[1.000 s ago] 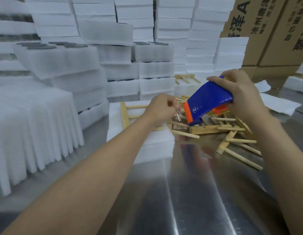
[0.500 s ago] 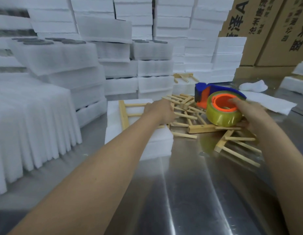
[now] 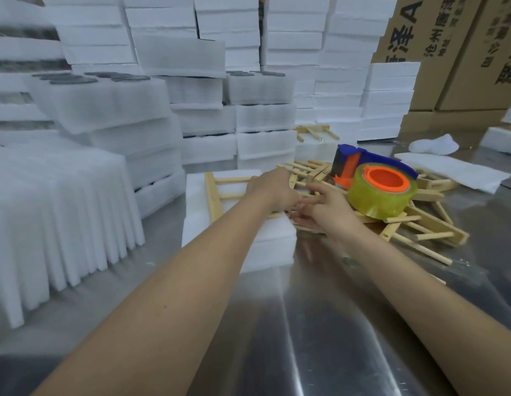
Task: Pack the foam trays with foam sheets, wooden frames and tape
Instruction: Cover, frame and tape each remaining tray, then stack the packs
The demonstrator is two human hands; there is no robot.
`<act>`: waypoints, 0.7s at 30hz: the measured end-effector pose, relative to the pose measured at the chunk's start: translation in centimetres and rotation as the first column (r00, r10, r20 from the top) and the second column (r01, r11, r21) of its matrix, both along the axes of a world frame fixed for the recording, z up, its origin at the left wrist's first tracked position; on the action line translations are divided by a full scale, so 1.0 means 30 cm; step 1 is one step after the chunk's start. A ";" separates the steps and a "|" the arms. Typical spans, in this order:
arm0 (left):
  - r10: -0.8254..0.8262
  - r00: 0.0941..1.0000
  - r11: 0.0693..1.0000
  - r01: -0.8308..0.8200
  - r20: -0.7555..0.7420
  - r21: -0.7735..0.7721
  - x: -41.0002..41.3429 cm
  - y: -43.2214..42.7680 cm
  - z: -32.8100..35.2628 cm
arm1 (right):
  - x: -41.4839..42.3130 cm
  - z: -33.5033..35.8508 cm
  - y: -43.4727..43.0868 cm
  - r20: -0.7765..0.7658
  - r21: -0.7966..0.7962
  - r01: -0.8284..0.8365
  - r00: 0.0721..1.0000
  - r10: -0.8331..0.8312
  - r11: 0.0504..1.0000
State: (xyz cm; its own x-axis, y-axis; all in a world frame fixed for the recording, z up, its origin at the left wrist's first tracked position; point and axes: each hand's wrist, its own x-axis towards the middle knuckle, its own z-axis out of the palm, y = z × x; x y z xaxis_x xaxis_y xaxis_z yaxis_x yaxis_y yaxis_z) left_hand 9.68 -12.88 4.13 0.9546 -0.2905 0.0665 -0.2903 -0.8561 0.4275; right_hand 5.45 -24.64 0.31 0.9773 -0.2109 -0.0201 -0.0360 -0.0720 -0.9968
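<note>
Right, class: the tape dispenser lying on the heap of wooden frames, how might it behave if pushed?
The tape dispenser rests tilted on loose wooden frames, so a push would probably tip or slide it. Its full tape roll likely makes that end heavy. The plastic body looks stiff.

Both bare forearms reach forward and converge. The left hand shows its back, fingers bent down out of sight. Just right of it, the right hand lies palm-down, fingers spread and fairly straight, tips right at the left hand.
</note>
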 end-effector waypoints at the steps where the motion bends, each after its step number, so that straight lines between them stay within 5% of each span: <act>1: -0.002 1.000 1.000 0.002 -0.002 0.004 -0.002 -0.001 0.002 | -0.001 0.003 0.003 0.001 0.101 -0.006 1.000 0.006 0.995; 7: -0.013 1.000 0.999 0.012 0.014 0.041 -0.003 0.000 0.010 | -0.016 0.022 -0.003 0.000 0.321 -0.045 0.999 0.048 0.946; 11: 0.001 1.000 0.997 -0.002 0.023 0.071 -0.005 -0.005 0.007 | -0.011 0.013 -0.015 0.033 0.221 -0.037 0.999 0.031 0.974; 13: 0.005 0.999 1.000 -0.007 0.049 0.030 -0.006 -0.009 0.003 | -0.002 0.003 -0.003 0.032 0.037 -0.034 0.999 0.033 0.999; 16: 0.030 0.998 0.942 -0.011 0.051 -0.335 -0.005 0.005 0.004 | 0.007 -0.010 0.037 0.112 -0.432 0.032 0.994 0.018 0.901; 21: 0.027 0.997 0.542 0.045 0.071 -0.839 -0.064 0.066 0.056 | -0.006 0.020 0.087 0.102 -0.609 0.025 0.994 0.047 0.793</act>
